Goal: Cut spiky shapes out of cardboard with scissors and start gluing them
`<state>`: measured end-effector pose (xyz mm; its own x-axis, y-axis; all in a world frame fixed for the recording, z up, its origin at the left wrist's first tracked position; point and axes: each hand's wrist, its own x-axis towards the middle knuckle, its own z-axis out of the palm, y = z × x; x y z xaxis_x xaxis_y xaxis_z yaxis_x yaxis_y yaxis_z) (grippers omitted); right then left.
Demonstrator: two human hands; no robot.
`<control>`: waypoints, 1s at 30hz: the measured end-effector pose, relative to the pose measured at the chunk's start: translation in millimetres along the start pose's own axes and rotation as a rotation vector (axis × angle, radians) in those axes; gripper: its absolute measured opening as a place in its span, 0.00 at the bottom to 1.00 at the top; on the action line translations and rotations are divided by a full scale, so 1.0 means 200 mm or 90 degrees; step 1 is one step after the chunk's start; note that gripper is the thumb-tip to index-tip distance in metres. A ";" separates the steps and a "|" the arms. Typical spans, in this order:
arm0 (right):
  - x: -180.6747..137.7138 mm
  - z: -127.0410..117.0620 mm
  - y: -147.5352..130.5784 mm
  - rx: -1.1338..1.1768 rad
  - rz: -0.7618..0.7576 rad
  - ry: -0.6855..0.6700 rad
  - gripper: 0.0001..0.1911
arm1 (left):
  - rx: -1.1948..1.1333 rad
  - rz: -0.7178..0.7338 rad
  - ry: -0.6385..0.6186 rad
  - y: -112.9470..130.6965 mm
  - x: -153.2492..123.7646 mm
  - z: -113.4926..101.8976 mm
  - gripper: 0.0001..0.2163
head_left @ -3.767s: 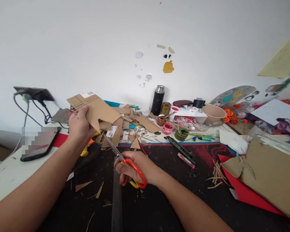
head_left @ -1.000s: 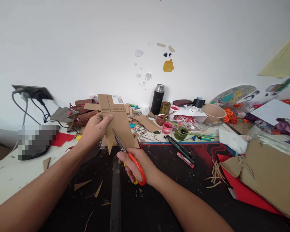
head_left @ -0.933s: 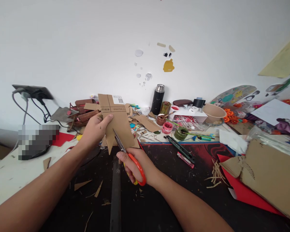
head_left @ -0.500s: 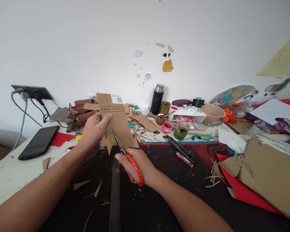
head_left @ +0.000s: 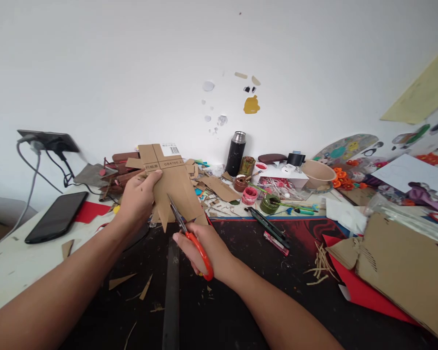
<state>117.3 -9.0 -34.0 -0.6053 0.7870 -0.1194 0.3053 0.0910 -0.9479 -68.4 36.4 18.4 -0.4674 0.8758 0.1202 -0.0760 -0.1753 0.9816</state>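
A brown cardboard piece [head_left: 171, 182] with printed lettering and a white barcode label stands tilted up over the dark mat. My left hand [head_left: 139, 192] pinches its left edge, thumb on the front face and the other fingers behind. In my right hand [head_left: 206, 245] is a pair of scissors [head_left: 199, 248] with orange handles. Their blades point up and left into the lower part of the cardboard, where a slit separates a pointed strip at the left. Below the hands, a long dark metal ruler-like strip [head_left: 172, 291] lies on the mat [head_left: 248, 287].
Cardboard offcuts [head_left: 122, 280] lie on the mat. Behind are a black flask [head_left: 236, 155], paint jars [head_left: 248, 195] and scraps. A green cutter [head_left: 268, 226] lies right of centre, a phone [head_left: 56, 216] left, and a large cardboard piece [head_left: 405, 272] on red paper [head_left: 372, 296] right.
The cardboard and my left hand have shifted slightly left and tilted a little. The scissors stay at the slit, their blades looking slightly closer together. The whole view has moved slightly.
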 end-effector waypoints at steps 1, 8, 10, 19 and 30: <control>0.00 0.00 0.00 -0.002 -0.003 0.000 0.20 | -0.003 -0.008 0.005 0.00 0.00 0.00 0.14; -0.04 -0.02 -0.01 -0.114 -0.084 -0.013 0.14 | -0.100 0.101 0.234 0.05 0.19 -0.15 0.07; -0.05 0.01 -0.01 -0.121 -0.126 -0.009 0.12 | -0.126 0.106 0.265 0.06 0.25 -0.22 0.06; 0.01 -0.06 0.03 0.242 -0.082 0.169 0.26 | -0.144 0.003 0.065 0.03 0.19 -0.15 0.12; 0.09 -0.17 0.08 0.393 -0.046 0.156 0.34 | -0.021 -0.185 -0.284 -0.06 0.00 -0.04 0.21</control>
<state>136.2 26.5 -40.8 -0.4021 0.9143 -0.0481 -0.2510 -0.1606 -0.9546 -74.6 34.7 5.1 -0.0035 0.9953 -0.0973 -0.1777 0.0951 0.9795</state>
